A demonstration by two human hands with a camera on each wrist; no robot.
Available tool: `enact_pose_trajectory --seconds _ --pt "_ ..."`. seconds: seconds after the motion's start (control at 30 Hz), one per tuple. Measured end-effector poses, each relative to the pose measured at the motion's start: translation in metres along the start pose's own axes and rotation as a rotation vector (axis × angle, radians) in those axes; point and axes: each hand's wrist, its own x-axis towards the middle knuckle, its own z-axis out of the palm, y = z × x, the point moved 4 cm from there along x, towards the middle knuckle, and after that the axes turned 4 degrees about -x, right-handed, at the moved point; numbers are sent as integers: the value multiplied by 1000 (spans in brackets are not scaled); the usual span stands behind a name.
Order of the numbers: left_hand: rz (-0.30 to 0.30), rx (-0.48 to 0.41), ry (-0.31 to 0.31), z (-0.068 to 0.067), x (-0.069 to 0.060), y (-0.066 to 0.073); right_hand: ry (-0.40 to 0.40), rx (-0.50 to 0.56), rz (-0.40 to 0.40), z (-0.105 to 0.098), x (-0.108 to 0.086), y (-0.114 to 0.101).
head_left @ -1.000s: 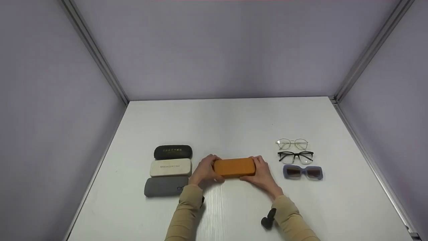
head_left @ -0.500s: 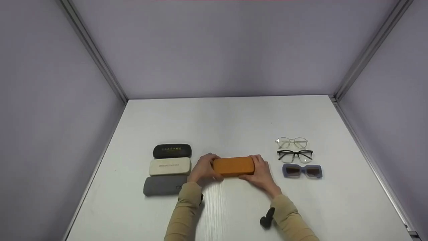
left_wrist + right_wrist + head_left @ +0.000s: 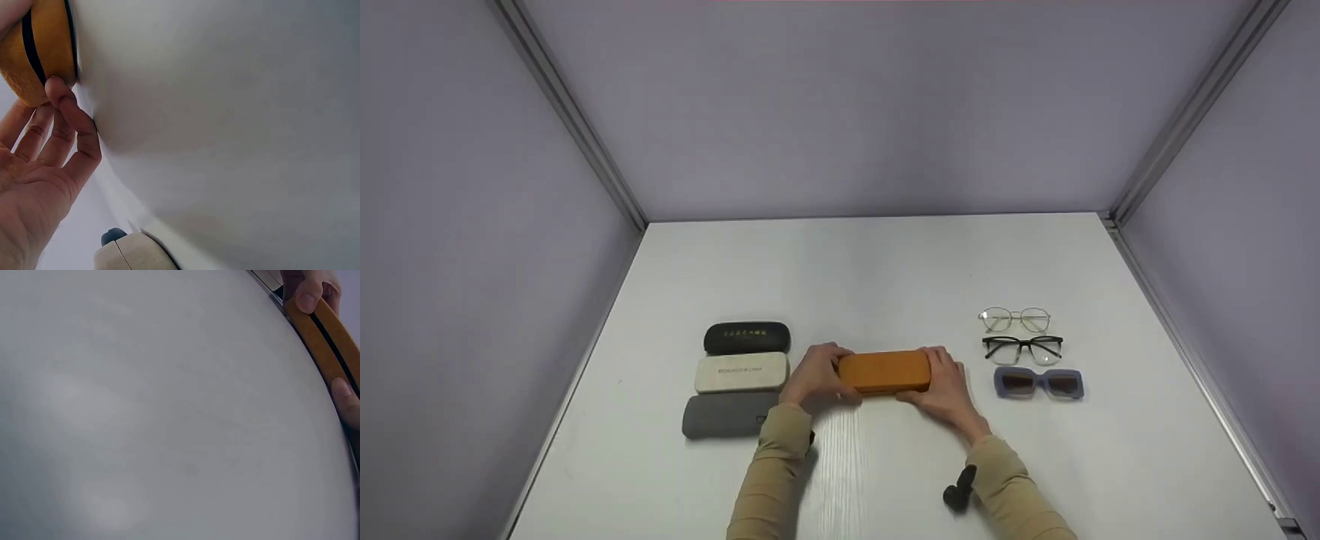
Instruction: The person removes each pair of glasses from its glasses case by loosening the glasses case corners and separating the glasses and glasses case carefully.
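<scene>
An orange glasses case point(image 3: 885, 373) lies in the middle of the white table, long side across, in the head view. Its lid looks closed, and a black line runs along its side in the left wrist view. My left hand point(image 3: 815, 377) holds the left end, with the thumb on the near side and fingers behind. At the right end, my right hand point(image 3: 947, 394) grips the case in the same manner. Both thumbs point(image 3: 341, 389) press the case's near side in the right wrist view. The far fingertips are partly hidden.
Left of the hands stand a black case point(image 3: 747, 338), a cream case point(image 3: 742, 373) and a grey case point(image 3: 727, 416) in a column. On the right lie thin-rimmed glasses point(image 3: 1015, 320), black-framed glasses point(image 3: 1023, 349) and blue-grey sunglasses point(image 3: 1039, 383). Pale walls point(image 3: 870, 112) enclose the table.
The head view has shifted slightly. Both hands keep the same hold on the orange glasses case, which stays put on the table.
</scene>
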Motion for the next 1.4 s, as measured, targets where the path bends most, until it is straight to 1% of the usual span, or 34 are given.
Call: enact_pose_trajectory --seconds 0.13,0.23,0.47,0.57,0.7,0.8,0.87,0.93,1.07,1.17,1.3,1.4 --pt "-22 -12 -19 -2 0 -2 -7 0 3 0 1 0" --pt "-45 -38 -37 -4 1 -4 -8 0 1 0 1 0" --pt "-85 -76 -65 -9 7 -11 3 10 -2 0 0 0" --pt "-121 -102 -74 -10 10 -15 3 20 1 1 0 0" --pt "-190 -188 -92 -10 12 -20 14 36 2 0 0 0" --pt "-225 -237 -102 -9 12 -22 27 50 -4 0 0 0" --pt "-230 -256 -96 -9 12 -24 35 55 -13 0 0 0" --pt "-225 -280 -77 -9 13 -28 42 40 -29 0 0 0" --pt "-246 -356 -39 -7 14 -35 30 11 -49 2 -1 1" --pt "-253 -403 -29 -6 15 -36 21 26 -50 2 -1 2" --pt "-247 -448 -20 -4 18 -35 40 40 -63 1 1 3" --pt "-264 -458 -18 -3 17 -35 35 40 -53 1 0 4"
